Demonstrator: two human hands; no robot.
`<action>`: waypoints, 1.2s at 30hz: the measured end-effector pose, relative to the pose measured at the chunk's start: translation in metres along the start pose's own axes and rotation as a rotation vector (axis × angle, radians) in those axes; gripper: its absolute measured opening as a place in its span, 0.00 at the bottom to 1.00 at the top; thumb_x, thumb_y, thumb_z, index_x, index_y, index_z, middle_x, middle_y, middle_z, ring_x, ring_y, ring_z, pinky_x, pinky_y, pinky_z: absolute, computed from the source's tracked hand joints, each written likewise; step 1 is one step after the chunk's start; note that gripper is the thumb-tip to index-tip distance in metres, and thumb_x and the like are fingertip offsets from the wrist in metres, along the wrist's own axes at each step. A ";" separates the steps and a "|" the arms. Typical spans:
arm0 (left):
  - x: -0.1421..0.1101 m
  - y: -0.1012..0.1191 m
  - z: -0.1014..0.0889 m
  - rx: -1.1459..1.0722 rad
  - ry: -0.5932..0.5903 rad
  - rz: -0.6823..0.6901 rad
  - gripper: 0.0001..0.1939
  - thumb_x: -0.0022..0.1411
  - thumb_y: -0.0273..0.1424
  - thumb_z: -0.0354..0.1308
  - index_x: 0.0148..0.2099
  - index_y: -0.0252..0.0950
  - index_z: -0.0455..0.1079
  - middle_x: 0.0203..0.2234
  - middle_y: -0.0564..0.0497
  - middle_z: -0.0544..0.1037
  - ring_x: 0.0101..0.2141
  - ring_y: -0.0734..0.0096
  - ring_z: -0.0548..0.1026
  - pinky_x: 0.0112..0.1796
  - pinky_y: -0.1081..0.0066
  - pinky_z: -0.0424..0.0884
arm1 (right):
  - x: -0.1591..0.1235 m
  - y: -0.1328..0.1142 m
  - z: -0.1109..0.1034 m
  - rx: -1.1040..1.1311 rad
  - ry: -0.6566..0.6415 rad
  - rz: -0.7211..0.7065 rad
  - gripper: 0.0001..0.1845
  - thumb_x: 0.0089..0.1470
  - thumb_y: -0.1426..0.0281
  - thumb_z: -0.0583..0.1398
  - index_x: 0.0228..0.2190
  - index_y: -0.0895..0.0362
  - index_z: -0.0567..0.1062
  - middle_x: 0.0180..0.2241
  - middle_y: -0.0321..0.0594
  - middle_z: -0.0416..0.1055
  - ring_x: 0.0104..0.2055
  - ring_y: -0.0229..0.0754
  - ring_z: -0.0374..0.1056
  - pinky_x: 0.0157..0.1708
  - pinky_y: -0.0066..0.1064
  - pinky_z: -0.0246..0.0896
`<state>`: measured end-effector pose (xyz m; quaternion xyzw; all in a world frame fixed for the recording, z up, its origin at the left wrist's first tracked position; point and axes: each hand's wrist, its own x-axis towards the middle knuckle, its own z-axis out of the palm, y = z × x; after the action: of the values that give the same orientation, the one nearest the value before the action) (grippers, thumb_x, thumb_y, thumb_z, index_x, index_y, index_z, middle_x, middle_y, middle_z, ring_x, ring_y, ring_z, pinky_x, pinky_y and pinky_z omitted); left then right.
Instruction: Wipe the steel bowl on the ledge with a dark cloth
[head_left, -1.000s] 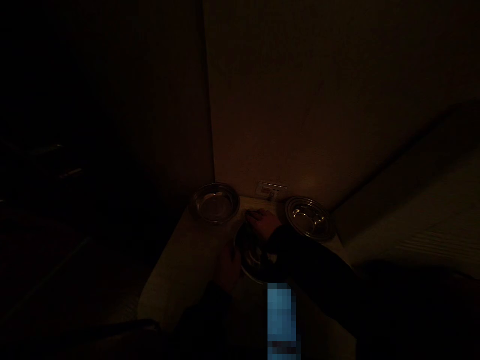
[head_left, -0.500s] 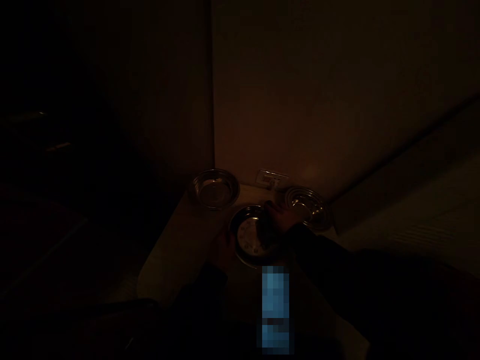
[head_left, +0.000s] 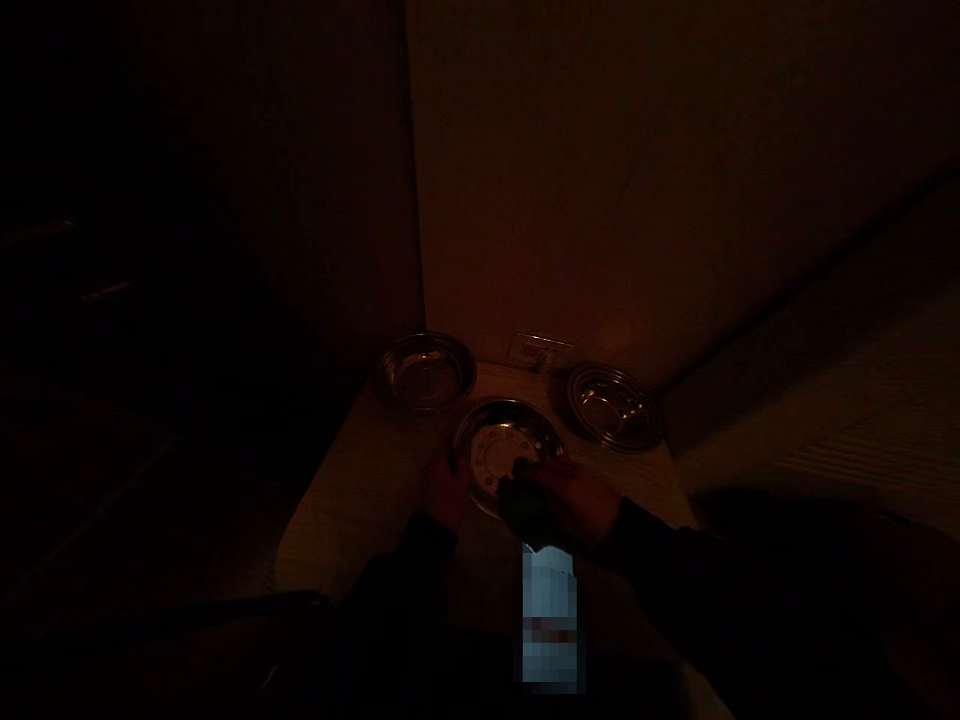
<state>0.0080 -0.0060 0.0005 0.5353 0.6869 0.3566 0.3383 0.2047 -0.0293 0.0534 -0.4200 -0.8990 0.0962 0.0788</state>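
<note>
- Head view: a left dish (head_left: 425, 376) stands on the table (head_left: 345, 520);
- your left hand (head_left: 446, 488) grasps the middle dish (head_left: 495, 442) by its left rim;
- your right hand (head_left: 581, 497) clutches a dark wad (head_left: 529, 512) at that dish's near edge;
- a right dish (head_left: 615, 408) stands beyond.

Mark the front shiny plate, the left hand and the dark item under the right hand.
Front shiny plate (head_left: 489, 452): head view, bare base.
Left hand (head_left: 445, 487): head view, back of hand.
Dark item (head_left: 528, 508): head view, visible middle.
</note>
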 end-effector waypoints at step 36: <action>-0.007 0.005 -0.011 -0.167 -0.009 -0.115 0.17 0.60 0.28 0.47 0.49 0.30 0.69 0.43 0.40 0.75 0.44 0.63 0.73 0.43 0.68 0.67 | 0.020 0.032 -0.012 0.082 -0.061 0.058 0.26 0.47 0.75 0.53 0.50 0.57 0.66 0.57 0.51 0.53 0.55 0.49 0.56 0.51 0.42 0.55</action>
<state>0.0029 -0.0133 0.0113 0.4666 0.6827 0.3904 0.4047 0.2182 0.0079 0.0582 -0.4392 -0.8837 0.1478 0.0658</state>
